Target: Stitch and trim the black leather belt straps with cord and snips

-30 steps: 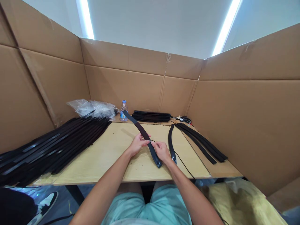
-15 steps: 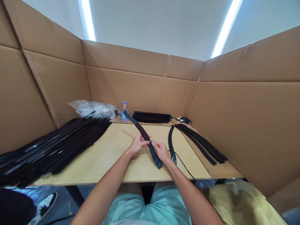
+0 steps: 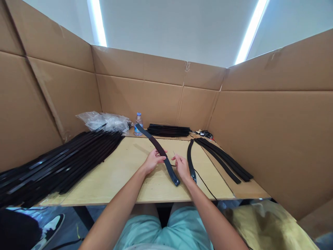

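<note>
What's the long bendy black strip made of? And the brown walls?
The black strip looks like dull rubber or soft plastic, because it bends in a smooth curve and barely shines. The brown walls look like plain, matte cardboard, with folded creases and bits of tape.

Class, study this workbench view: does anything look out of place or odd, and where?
A thin black cord stands out: it trails loose from beside the curved black strip across the table and over its near edge, while the stacked strips lie in tidy rows.
</note>
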The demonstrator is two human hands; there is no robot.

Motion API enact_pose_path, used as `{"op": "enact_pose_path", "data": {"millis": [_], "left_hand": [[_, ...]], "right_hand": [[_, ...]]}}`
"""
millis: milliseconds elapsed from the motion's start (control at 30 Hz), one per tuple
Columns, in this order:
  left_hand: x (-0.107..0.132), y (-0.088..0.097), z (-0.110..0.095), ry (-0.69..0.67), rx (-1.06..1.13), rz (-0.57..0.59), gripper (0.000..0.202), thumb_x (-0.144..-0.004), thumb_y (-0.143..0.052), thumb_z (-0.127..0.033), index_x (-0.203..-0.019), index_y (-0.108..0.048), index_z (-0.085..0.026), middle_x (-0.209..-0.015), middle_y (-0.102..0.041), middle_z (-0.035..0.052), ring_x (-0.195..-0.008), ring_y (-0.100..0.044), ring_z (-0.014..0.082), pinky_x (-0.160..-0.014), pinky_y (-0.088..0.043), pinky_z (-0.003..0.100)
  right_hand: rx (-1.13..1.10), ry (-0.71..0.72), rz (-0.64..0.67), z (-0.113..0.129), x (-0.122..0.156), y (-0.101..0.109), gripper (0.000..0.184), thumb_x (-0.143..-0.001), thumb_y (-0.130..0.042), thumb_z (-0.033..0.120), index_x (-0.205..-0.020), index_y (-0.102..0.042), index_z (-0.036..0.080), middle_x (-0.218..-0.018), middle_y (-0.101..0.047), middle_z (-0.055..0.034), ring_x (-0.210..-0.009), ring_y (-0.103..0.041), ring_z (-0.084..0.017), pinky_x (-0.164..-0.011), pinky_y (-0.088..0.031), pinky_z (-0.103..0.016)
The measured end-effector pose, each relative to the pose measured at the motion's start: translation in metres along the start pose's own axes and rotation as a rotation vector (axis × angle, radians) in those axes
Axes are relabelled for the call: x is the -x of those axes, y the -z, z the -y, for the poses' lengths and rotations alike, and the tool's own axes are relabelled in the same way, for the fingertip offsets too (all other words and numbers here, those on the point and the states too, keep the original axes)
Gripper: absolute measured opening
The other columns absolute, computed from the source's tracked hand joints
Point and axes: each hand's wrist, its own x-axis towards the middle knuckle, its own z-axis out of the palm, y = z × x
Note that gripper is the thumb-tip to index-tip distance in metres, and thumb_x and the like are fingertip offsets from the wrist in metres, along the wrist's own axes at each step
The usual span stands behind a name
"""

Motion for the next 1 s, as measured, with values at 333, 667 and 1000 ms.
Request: {"op": "enact_pose_path", "data": {"millis": [333, 667, 1000], "left_hand": [[0.002, 0.000, 0.000, 0.018, 0.010, 0.005, 0.040, -0.053, -0.079, -0.013, -0.087, -0.058, -0.016, -0.103, -0.067, 0.0082, -0.077, -0.063, 0.0175, -0.061, -0.050, 0.027], [0.000, 0.001, 0.000, 0.025, 0.033, 0.021, 0.041, -0.053, -0.080, -0.012, -0.087, -0.057, -0.015, -0.102, -0.067, 0.0084, -0.075, -0.064, 0.0167, -0.058, -0.050, 0.025], [0.000, 0.000, 0.005, 0.008, 0.034, 0.095, 0.046, -0.056, -0.079, -0.021, -0.094, -0.053, -0.016, -0.115, -0.061, 0.0123, -0.083, -0.066, 0.0203, -0.063, -0.055, 0.032]], "right_hand": [[0.627, -0.178, 0.100, 0.008, -0.011, -0.006, 0.019, -0.091, -0.058, 0.031, -0.097, -0.063, 0.014, -0.110, -0.061, -0.0076, -0.107, -0.054, -0.023, -0.095, -0.040, -0.046], [0.276, -0.097, 0.261, 0.030, -0.021, 0.008, 0.031, -0.091, -0.048, 0.035, -0.102, -0.069, 0.014, -0.107, -0.067, -0.0120, -0.105, -0.057, -0.025, -0.088, -0.044, -0.035], [-0.215, -0.277, 0.373, 0.031, -0.019, 0.000, 0.025, -0.077, -0.066, 0.039, -0.080, -0.064, 0.014, -0.071, -0.066, -0.0046, -0.061, -0.063, -0.016, -0.057, -0.055, -0.029]]}}
